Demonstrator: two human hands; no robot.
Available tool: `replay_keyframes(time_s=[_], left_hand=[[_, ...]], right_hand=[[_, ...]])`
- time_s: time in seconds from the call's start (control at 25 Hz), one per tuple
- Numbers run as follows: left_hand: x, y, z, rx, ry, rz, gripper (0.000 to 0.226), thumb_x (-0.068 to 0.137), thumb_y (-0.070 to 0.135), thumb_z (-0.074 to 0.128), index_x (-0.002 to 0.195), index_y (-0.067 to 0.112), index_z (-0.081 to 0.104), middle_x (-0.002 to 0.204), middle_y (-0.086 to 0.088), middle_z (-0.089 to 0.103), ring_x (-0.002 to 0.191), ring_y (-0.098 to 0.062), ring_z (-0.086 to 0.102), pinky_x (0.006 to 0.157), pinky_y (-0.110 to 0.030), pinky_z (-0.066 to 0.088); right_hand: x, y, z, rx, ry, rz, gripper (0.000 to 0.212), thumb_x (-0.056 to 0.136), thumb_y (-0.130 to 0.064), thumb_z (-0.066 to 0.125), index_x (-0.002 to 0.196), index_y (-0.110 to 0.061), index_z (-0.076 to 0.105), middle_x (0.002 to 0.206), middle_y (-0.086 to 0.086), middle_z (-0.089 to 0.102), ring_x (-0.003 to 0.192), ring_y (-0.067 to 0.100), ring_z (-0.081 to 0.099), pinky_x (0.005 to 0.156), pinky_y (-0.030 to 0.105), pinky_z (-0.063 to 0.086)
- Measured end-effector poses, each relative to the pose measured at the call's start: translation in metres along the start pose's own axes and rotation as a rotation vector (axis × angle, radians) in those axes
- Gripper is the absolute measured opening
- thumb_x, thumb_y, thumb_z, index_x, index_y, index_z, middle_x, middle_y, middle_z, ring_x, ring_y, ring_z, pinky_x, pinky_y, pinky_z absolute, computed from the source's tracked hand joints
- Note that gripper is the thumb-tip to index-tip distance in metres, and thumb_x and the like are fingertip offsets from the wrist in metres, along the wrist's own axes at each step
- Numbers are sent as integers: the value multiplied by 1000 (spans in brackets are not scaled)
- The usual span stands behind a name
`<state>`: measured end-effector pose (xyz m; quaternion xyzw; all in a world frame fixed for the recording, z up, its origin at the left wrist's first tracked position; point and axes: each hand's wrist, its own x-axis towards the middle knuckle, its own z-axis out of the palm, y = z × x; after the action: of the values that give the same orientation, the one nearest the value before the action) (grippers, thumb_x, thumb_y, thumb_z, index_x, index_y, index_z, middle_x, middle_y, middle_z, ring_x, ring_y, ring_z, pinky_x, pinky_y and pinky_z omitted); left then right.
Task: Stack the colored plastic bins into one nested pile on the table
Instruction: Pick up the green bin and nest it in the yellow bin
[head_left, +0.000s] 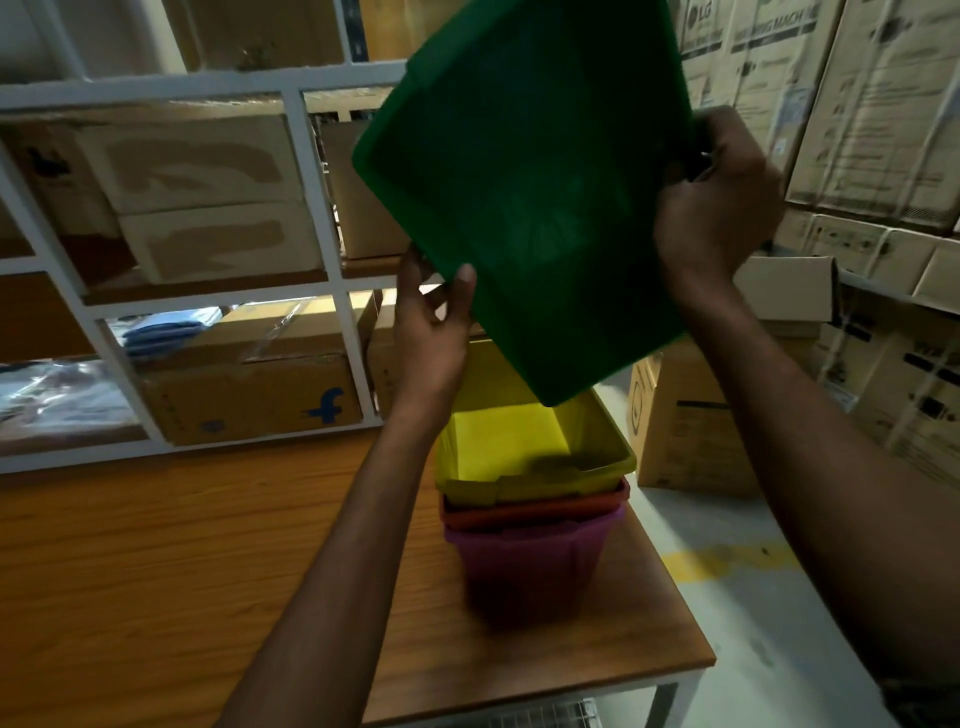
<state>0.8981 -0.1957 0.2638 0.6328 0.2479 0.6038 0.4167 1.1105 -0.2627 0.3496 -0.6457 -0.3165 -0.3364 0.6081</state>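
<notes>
A green bin hangs tilted in the air above the pile, its underside turned toward me. My left hand grips its lower left edge, thumb on the underside. My right hand grips its right rim, fingers curled over the edge. Below it on the wooden table stands a nested pile: a yellow bin on top, a red bin under it, and a purple bin at the bottom. The green bin's lower corner hovers just over the yellow bin's far side.
A white metal shelf frame with cardboard boxes stands behind the table. Stacked cartons fill the right wall, and one box sits on the floor to the right. The table's right edge lies close to the pile.
</notes>
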Motion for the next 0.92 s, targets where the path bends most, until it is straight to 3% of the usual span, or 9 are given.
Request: replay_keyframes(time_s=[0.08,0.2,0.36,0.48,0.64,0.76,0.92], left_hand=[[5,3,-6,-5,83,62,54,96,34,68,144,28,44,143,-7,57,124,-27,65,95,-57,58],[17,7,-20,-31,169,79,45,94,15,71,132,27,49,130,-1,63,119,-24,67,94,-54,59],[31,9,-41,22,122,32,54,93,-1,69,141,18,53,129,8,65,123,-13,65,104,-43,55],[31,12,-55,34,-19,-6,64,96,-4,62,153,22,47,140,6,61,130,-12,60,107,-39,53],[29,20,-56,29,-70,-78,64,100,-1,58,152,34,46,134,0,59,116,-14,65,86,-27,61],[38,17,-53,51,-20,-142,49,100,3,60,144,24,56,128,0,68,113,-13,69,84,-28,62],[51,4,-52,-2,-29,-353,34,98,7,65,129,21,68,113,7,77,108,-7,71,88,-32,60]], right_hand=[[-2,3,-1,118,-142,34,20,91,-24,62,109,-29,69,105,-13,73,95,6,68,78,35,58],[-9,12,-5,372,-471,-5,38,92,-8,59,128,-21,65,116,-19,65,107,-1,63,93,30,58],[-15,26,-8,545,-797,14,52,102,-6,51,150,-27,50,145,-8,56,130,11,54,108,34,50],[-21,33,-7,587,-852,104,50,105,-11,52,150,-33,48,143,-7,55,126,16,56,104,34,51],[-33,42,-2,617,-840,174,46,102,-9,57,144,-29,54,121,-10,64,113,7,61,84,17,56],[-33,48,8,616,-849,321,38,99,-10,62,136,-21,59,124,5,67,112,17,66,73,17,57],[-27,51,17,642,-956,570,29,98,-6,63,125,-17,64,119,3,68,104,13,68,75,26,56]])
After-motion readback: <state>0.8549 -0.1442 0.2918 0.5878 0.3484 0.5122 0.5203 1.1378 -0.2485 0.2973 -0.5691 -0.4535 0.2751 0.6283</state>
